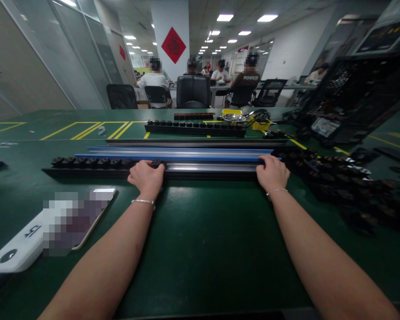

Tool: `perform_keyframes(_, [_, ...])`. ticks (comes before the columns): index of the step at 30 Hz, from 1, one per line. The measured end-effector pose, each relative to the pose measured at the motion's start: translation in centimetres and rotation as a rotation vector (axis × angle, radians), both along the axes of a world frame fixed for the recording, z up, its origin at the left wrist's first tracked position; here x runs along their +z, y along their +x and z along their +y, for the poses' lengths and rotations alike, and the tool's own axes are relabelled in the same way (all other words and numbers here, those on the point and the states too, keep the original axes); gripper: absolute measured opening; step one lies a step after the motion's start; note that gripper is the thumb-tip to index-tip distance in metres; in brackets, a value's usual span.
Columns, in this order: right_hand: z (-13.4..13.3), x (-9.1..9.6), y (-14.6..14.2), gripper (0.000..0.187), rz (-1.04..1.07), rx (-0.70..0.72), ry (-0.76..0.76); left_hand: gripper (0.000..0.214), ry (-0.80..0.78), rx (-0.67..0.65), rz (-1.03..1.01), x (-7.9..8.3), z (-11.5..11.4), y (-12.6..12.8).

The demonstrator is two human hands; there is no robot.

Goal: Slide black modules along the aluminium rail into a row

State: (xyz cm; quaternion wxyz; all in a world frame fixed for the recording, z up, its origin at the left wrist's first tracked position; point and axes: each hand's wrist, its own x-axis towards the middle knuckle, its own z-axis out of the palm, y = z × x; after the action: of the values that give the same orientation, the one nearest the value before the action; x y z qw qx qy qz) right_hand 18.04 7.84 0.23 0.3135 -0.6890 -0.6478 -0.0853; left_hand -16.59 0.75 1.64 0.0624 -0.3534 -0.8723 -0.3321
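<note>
A long black rail (206, 169) lies across the green table (200, 240) in front of me, its left half filled with a row of black socket modules (93, 162). My left hand (147, 177) grips the rail near its middle, fingers curled over the last module. My right hand (272, 173) is closed on the rail's right end. Just behind the rail lie blue and silver strips (180, 154).
A second filled black rail (195, 128) lies farther back, with a metal bowl (234, 118) and cables beside it. A heap of loose black modules (346, 178) fills the right. A phone (86, 218) and white device (16, 249) lie at left. Several people sit at desks behind.
</note>
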Motion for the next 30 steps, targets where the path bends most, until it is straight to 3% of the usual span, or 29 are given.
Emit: perform_keyframes(30, [0.00, 0.01, -0.02, 0.040, -0.010, -0.016, 0.002, 0.034, -0.001, -0.089, 0.087, -0.26, 0.19, -0.05])
